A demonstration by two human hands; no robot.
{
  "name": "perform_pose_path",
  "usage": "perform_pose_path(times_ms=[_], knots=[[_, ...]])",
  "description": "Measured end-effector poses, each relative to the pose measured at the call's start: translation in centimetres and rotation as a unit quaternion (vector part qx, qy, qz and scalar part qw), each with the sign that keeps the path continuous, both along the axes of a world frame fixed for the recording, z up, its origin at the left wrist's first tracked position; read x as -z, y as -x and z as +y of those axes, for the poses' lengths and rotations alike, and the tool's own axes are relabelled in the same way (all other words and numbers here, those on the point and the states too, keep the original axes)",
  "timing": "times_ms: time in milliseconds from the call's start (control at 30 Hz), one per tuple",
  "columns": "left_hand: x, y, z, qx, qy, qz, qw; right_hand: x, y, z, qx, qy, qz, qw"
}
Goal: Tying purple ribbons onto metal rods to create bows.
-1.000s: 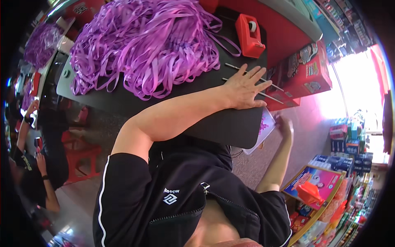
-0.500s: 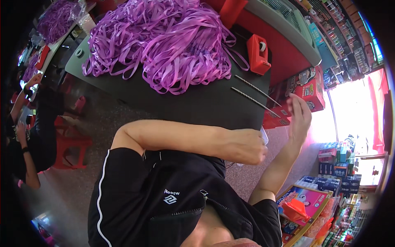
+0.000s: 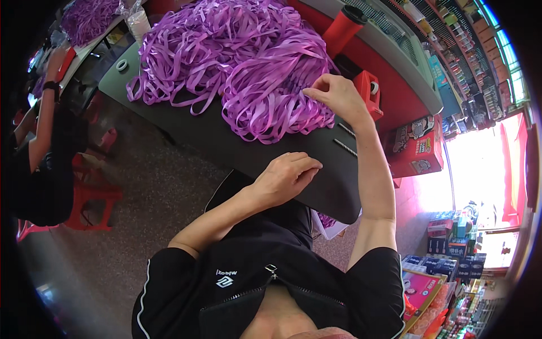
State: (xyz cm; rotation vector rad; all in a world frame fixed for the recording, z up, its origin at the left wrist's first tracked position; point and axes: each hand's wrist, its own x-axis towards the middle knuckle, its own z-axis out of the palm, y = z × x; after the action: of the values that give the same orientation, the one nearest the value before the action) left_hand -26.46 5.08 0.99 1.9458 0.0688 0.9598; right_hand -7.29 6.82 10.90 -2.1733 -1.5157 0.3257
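A large heap of purple ribbon loops [image 3: 265, 85] covers the far part of the dark table [image 3: 209, 133]. My right hand [image 3: 341, 99] reaches over the heap's right side, thumb and bent forefinger a little apart just above the ribbons, with nothing visible between them. My left hand [image 3: 285, 178] hovers at the table's near edge, its fingers curled in; whatever they may hold is hidden. Two thin twisted metal rods [image 3: 345, 147] lie right of the heap, partly behind my right forearm.
A red tape dispenser [image 3: 370, 93] and a red cup with a black lid [image 3: 344, 28] stand at the far right. A tape roll [image 3: 121, 65] lies at the far left. Below the right corner is a white bin [image 3: 333, 229] with purple ribbon. A person [image 3: 42, 164] works at left by a red stool [image 3: 93, 198].
My right hand has moved from beyond the table's right edge to the ribbon heap. My left hand has drawn back leftward and now hangs over the table's near edge.
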Motion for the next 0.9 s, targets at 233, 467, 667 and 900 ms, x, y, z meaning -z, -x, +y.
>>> perform_pose_path(times_ms=[233, 467, 667, 900], knots=[[-0.2, 0.2, 0.5, 0.030, -0.008, 0.023, 0.999, 1.7, -2.6, 0.0, -0.004, -0.117, 0.078, 0.990], [-0.1, 0.0, 0.5, 0.017, -0.015, 0.024, 0.999, 1.2, -0.7, 0.6, 0.058, 0.002, 0.064, 0.996], [-0.1, 0.1, 0.3, 0.009, -0.021, 0.024, 0.999, 2.4, -2.1, 0.2, 0.056, -0.015, 0.005, 0.998], [-0.2, 0.4, 0.2, 0.012, -0.017, 0.031, 0.999, -2.6, 0.7, -3.8, -0.004, -0.301, 0.143, 0.943]])
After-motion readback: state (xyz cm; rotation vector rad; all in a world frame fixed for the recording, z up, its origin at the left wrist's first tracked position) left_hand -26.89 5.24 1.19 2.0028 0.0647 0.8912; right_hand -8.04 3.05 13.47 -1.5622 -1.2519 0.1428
